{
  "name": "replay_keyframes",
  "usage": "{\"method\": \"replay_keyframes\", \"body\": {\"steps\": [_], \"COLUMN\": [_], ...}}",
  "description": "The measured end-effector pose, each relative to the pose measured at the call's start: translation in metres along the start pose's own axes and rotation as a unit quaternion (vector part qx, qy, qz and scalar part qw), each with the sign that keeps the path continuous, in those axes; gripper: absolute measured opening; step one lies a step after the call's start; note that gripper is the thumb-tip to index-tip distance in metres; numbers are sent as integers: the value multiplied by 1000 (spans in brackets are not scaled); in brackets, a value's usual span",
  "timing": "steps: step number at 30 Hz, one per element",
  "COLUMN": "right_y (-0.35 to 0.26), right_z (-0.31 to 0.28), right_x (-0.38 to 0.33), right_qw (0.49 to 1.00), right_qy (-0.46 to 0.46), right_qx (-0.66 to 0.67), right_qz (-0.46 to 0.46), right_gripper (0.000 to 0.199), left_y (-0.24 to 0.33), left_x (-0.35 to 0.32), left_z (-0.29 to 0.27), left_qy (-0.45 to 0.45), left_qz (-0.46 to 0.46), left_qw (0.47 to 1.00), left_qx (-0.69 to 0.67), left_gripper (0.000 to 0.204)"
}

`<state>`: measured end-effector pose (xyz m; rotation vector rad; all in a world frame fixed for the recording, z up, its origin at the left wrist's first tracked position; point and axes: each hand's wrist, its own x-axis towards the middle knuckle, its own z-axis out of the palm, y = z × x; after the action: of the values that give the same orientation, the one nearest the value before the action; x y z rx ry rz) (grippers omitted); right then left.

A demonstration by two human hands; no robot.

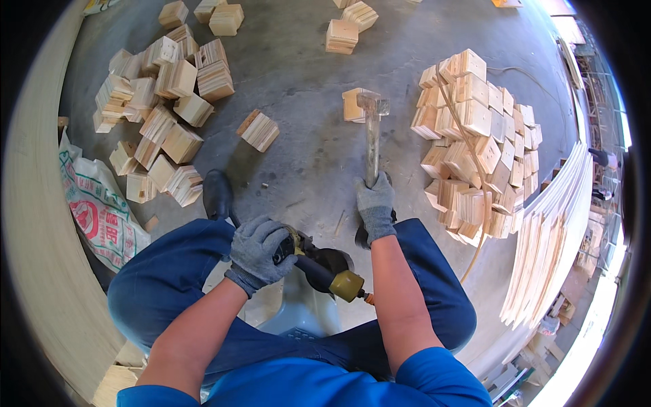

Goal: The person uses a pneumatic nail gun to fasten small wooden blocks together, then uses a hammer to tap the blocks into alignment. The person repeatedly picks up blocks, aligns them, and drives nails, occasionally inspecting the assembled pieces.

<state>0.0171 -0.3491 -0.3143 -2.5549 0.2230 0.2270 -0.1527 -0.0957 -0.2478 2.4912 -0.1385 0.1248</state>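
My left hand (pixel 259 249), in a grey glove, is closed around the top of a black and olive coil nail gun (pixel 325 270) between my knees. The gun has a round drum and an air fitting at its olive end. My right hand (pixel 376 202), also gloved, grips a metal hammer (pixel 372 146) by the lower handle, its head pointing away from me. Just beyond the hammer head lies a small wooden block (pixel 352 106), partly hidden by it. Beneath the gun is a grey-blue plastic stool (pixel 302 305).
Layered wooden blocks lie heaped at left (pixel 159 95) and stacked at right (pixel 485 146). A brown hose (pixel 468 136) crosses the right stack. One loose block (pixel 258 130) sits mid-floor. A printed white sack (pixel 98 197) stands left; thin wooden sheets (pixel 553 230) lean right.
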Motion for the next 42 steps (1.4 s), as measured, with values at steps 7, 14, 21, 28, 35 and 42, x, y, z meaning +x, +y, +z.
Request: {"method": "replay_keyframes", "body": {"steps": [7,14,21,28,35,42], "right_y": [82,72,52,-14,13,22], "right_z": [39,32,54,49,65,60], "right_x": [19,87,78,47,43,28], "right_qw": [976,944,986,956,971,970], "right_qy": [-41,-136,-118,-207,-186,-165], "right_qx": [150,141,72,85,46,81], "right_qz": [152,266,97,187,141,161], "right_gripper": [34,43,37,29,31,35], "left_y": [-5,-15,-19,-17,-19,-22], "left_x": [-3,2,4,3,1,-3], "left_z": [2,5,6,0,-2,-1], "left_qy": [-10,-19,-19,-14,-10,-4], "left_qz": [14,4,-2,-14,-20,-24], "left_qw": [1000,1000,1000,1000,1000,1000], "left_qx": [-8,-13,1,-9,-13,-13], "left_gripper": [61,61,58,58,58,59]}}
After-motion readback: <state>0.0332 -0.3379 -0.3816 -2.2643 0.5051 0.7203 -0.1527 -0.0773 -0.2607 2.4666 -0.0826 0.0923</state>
